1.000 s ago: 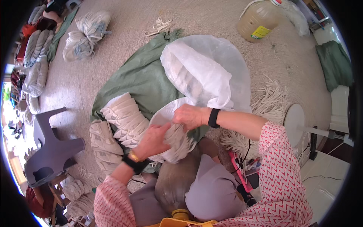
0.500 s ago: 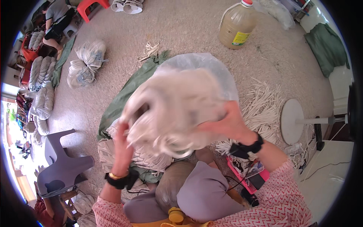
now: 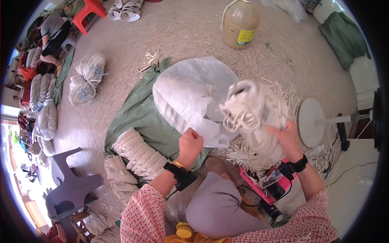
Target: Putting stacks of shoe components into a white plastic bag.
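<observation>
My right hand [image 3: 285, 139] holds up a bundle of off-white shoe uppers [image 3: 257, 109] with loose laces, right of a clear plastic bag [image 3: 219, 75]. Motion slightly blurs the bundle. My left hand [image 3: 190, 145] is closed beside the bag's near edge; what its fingers hold, if anything, is hidden. Pale stacked pieces show through the bag, which lies on a green cloth sack [image 3: 129, 113]. Nearer me, a long stack of off-white shoe uppers [image 3: 139, 156] rests on the sack's near part.
White laces [image 3: 247, 158] lie in a heap below the bundle, next to a pink tray [image 3: 265, 194]. A large jug [image 3: 241, 26] stands far ahead. On the left are a grey stool [image 3: 73, 178] and a tied bundle [image 3: 87, 79]; on the right, a round white base [image 3: 312, 121].
The bundle, held between both hands before, is now in my right hand alone and further right. My left hand has let go and moved right, toward the plastic bag. The view has shifted slightly.
</observation>
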